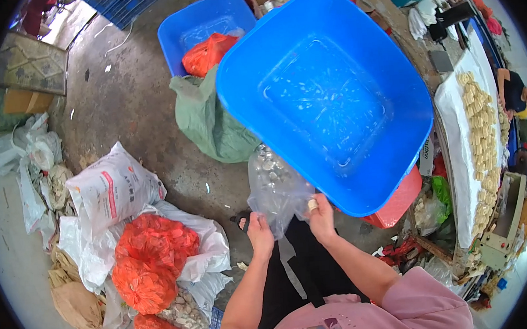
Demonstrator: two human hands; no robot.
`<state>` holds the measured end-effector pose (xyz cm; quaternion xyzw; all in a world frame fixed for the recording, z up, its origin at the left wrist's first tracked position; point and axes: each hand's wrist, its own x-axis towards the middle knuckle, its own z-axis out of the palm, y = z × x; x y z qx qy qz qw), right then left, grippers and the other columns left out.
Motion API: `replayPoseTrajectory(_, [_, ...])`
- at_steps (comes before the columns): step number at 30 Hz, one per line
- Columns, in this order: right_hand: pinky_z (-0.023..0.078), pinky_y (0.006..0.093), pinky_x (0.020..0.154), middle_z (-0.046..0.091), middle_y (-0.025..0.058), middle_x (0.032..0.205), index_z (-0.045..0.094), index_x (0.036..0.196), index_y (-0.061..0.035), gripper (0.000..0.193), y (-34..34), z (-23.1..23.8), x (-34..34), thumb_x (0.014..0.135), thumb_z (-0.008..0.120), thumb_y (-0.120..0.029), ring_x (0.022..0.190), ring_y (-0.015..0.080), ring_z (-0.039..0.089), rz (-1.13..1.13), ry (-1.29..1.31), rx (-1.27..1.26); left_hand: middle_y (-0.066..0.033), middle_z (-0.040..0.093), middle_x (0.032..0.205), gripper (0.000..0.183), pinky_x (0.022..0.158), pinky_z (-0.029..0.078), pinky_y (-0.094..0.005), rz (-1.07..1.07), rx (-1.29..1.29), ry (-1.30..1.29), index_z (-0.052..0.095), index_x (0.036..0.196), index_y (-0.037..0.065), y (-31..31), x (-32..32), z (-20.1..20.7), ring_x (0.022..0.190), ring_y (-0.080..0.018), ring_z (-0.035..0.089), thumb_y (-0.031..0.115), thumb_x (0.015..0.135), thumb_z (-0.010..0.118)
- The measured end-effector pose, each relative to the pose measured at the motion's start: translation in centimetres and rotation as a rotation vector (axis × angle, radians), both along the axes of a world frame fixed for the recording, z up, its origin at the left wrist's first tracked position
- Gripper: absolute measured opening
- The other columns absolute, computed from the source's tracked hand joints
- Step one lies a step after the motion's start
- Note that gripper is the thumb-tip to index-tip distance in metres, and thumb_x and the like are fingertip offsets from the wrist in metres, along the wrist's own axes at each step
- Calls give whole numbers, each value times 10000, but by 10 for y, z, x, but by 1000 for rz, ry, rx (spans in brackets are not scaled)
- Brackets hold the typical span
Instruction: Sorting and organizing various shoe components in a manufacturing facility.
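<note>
A clear plastic bag (277,191) hangs in front of my legs, with several small, round, shiny pieces (268,162) inside its far part. My left hand (260,233) is closed on the bag's near left edge. On the other side, my right hand (321,216) grips the near right edge, and a small cream-coloured spot shows at its fingers. Just beyond that hand is the rim of a large blue plastic tub (326,93), tilted and holding only scattered pale specks. A green sack (211,116) slumps against the tub's left side.
A smaller blue tub (204,22) with a red bag (209,54) stands behind. Red bags (154,258) and a white sack (115,187) are piled at left. At right, a workbench carries rows of cream-coloured pieces (480,131); a person (515,93) is beyond it.
</note>
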<state>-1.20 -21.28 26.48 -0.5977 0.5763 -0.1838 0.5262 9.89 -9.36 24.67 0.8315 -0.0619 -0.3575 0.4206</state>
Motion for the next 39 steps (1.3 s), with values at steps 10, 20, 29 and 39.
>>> replayPoseTrajectory(10, [444,393,838,613,169,1014,510,1188,-51,416,-17,-22,-40,776,476,-6,963,324,578,381,289,-24,-27,461,605,148,368,361,-254,103,-33,471,471,981,25,-30,-16,-26,453,-112,449,18,845,414])
replayPoseTrajectory(20, [443,425,871,609,176,1043,557,1137,-84,343,-18,26,-67,805,497,-147,989,346,567,648,350,308,-75,588,749,340,504,458,-258,-64,77,449,475,1168,35,-5,12,21,604,-128,569,115,844,539])
replayPoseTrajectory(29, [476,405,818,629,170,999,601,1062,-68,315,-19,26,-68,770,555,-174,938,318,602,483,474,173,-88,586,766,314,458,438,-257,-1,146,307,467,1156,43,147,92,42,589,-140,574,53,844,491])
replayPoseTrajectory(39, [497,365,732,651,126,862,570,1099,-68,362,41,65,67,747,596,-146,789,252,638,269,505,132,-63,529,677,285,388,402,-247,349,176,356,423,1149,34,330,235,79,505,-152,542,28,865,452])
